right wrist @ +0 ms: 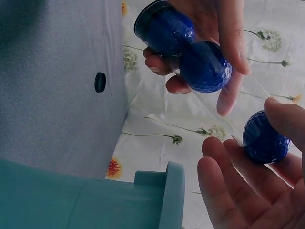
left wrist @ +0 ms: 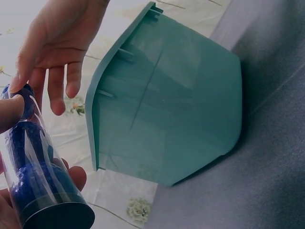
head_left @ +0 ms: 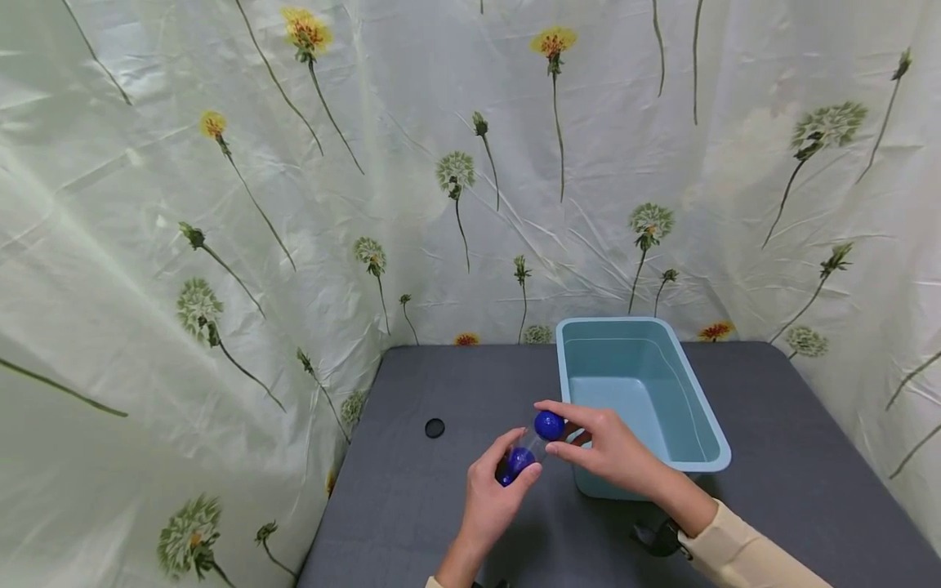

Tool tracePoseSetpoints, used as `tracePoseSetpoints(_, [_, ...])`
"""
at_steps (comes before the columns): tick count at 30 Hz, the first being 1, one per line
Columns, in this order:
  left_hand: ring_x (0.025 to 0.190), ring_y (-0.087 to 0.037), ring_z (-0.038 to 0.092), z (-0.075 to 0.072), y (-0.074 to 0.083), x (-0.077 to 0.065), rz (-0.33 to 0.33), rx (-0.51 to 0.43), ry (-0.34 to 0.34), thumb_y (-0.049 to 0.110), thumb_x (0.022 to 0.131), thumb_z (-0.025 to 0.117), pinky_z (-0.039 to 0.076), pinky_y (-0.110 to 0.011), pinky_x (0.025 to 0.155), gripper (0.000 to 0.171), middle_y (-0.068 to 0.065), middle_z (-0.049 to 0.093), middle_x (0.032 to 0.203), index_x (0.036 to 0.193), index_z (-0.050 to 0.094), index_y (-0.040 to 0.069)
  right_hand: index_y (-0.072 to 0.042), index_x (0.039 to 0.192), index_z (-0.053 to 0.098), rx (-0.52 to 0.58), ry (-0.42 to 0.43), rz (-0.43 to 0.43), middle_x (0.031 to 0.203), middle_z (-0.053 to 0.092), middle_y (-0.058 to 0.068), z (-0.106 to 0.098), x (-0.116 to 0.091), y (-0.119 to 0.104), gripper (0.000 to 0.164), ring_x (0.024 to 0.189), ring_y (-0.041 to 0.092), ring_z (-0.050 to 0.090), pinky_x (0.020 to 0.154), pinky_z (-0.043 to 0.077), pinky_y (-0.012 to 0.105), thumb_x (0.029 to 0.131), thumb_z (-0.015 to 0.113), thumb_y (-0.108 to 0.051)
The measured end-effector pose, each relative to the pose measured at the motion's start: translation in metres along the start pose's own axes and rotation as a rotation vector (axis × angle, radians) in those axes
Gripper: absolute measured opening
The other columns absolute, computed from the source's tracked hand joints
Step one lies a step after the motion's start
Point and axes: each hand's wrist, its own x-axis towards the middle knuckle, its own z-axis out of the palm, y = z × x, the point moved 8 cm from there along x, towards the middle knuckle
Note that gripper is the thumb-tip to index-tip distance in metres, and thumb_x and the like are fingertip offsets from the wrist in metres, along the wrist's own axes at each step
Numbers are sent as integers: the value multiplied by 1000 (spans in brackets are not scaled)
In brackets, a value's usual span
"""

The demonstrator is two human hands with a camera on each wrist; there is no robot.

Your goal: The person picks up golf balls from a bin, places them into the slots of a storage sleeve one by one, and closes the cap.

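Note:
My left hand point(head_left: 485, 498) grips a clear plastic tube point(left wrist: 45, 176) with a dark end, tilted so its open end points toward my right hand point(head_left: 621, 449). Two dimpled blue golf balls sit inside the tube; the one nearer the mouth point(right wrist: 206, 67) shows clearly in the right wrist view. Between thumb and fingers, my right hand pinches another blue golf ball point(head_left: 549, 425) right at the tube's mouth. Its remaining fingers are spread loosely. Both hands are above the table, beside the near left corner of a light blue plastic bin point(left wrist: 162, 100).
A round black cap point(head_left: 434, 428) lies on the dark grey tabletop point(head_left: 397, 506), left of my hands. The bin's raised rim point(head_left: 697, 384) stands at the right, close by my right forearm. A flower-printed curtain point(head_left: 412, 163) hangs behind and along the sides.

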Motion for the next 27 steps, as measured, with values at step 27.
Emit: tracePoseSetpoints(27, [91,-20,65,-12,26,-7,-6,-35,55,11,93,73,56,-31,76,44,-9,66,110,135,58,11,-23,144,55,60,-38,12,134,63,-3,18,5,-3,49,93,10,69,75,58,33,97,70,-26])
